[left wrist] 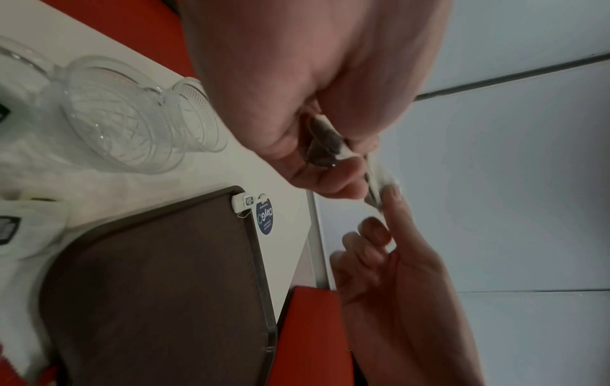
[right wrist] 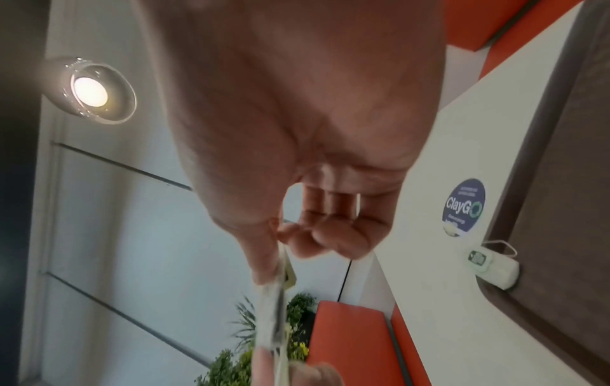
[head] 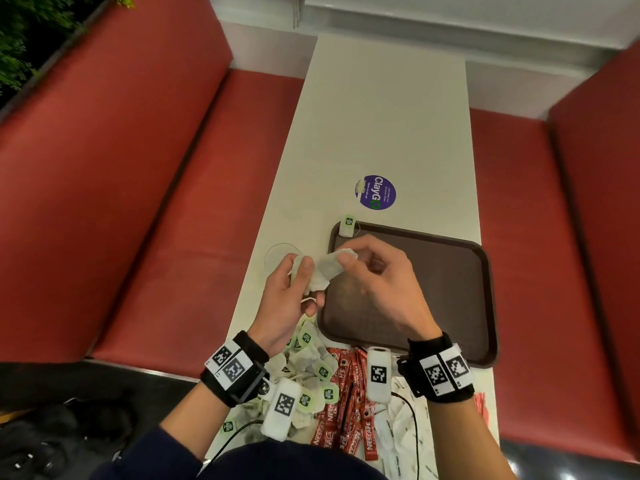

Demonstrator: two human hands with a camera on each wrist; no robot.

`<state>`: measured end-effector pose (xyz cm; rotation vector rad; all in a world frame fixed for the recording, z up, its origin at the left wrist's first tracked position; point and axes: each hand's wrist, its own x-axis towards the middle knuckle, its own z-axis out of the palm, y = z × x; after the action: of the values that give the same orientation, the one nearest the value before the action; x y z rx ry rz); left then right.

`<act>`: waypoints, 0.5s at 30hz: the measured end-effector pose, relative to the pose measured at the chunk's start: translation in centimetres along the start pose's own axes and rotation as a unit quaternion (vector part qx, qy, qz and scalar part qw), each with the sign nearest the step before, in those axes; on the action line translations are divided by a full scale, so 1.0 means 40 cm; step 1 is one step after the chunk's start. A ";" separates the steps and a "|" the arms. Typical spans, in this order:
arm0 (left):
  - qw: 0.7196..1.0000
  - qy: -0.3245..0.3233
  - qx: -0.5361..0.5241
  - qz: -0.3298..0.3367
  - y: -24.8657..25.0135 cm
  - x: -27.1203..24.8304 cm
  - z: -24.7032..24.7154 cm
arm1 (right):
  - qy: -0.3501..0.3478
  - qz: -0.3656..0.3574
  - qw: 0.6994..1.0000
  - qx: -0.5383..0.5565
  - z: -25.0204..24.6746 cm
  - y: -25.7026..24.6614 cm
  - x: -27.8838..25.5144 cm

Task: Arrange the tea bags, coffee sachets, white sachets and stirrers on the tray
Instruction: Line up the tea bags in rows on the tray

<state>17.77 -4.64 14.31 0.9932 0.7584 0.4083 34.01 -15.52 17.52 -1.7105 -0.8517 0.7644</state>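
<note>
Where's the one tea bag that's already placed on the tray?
In the head view the placed tea bag sits at the brown tray's far-left corner, overlapping its rim, just near of the purple ClayGo sticker.

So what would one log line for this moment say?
left hand: holds tea bags | right hand: pinches them | tray: one tea bag

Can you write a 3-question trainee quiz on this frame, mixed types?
1. True or false: the brown tray already holds red coffee sachets.
2. Multiple choice: the lone tea bag at the tray lies at A) its near right corner, B) its far left corner, C) its centre.
3. Fill in: the left hand and right hand both pinch a ____.

Key: 1 false, the coffee sachets lie on the table. 2 B. 3 tea bag.
</note>
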 end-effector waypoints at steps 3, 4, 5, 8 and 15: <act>1.000 0.008 0.007 0.004 0.004 0.003 -0.010 | -0.015 -0.010 1.000 0.022 -0.042 -0.032 -0.022; 1.000 0.007 0.017 0.004 0.006 0.004 -0.014 | -0.029 -0.019 0.999 0.023 -0.053 -0.043 -0.027; 1.000 0.000 0.025 0.002 0.007 0.006 -0.016 | -0.046 -0.029 0.998 0.018 -0.064 -0.053 -0.031; 0.998 -0.045 0.040 -0.007 0.014 0.007 -0.012 | -0.092 -0.053 0.994 -0.002 -0.079 -0.077 -0.039; 0.990 -0.135 -0.004 -0.048 0.040 -0.001 0.015 | -0.146 -0.059 0.984 -0.083 -0.092 -0.072 -0.022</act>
<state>18.20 -4.22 15.92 0.9768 0.5557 0.1873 36.05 -17.51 21.34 -1.6980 -1.2366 0.8986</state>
